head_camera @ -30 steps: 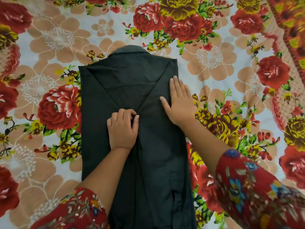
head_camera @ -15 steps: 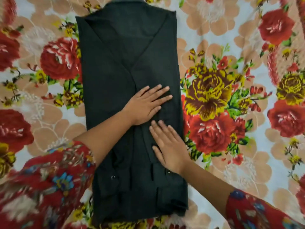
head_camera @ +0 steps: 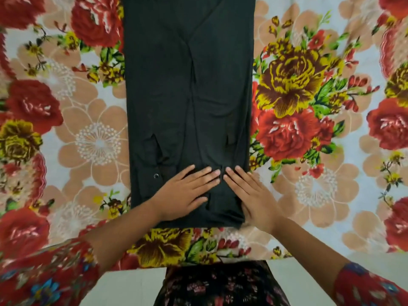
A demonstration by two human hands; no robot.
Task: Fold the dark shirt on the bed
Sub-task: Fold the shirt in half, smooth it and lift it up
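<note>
I see the dark shirt point(head_camera: 187, 85) lying as a long narrow strip on the floral bedsheet point(head_camera: 309, 195) of the bed, its sides folded in, its near hem just behind my wrists and its far end running out of the top of the view. My left hand point(head_camera: 187, 191) lies palm down on the lower part of the strip, its fingers point(head_camera: 205, 175) straight, slightly spread and angled toward the right. My right hand point(head_camera: 249, 193) lies flat beside it at the strip's right edge, its fingers point(head_camera: 238, 175) held close together and angled toward the left. The two sets of fingertips nearly meet over a central crease; I cannot tell whether they touch. Neither hand pinches any cloth. A small round snap button point(head_camera: 156, 175) shows on the fabric just left of my left fingers. Beyond both sets of fingers the cloth lies smooth, with two short slits.
</note>
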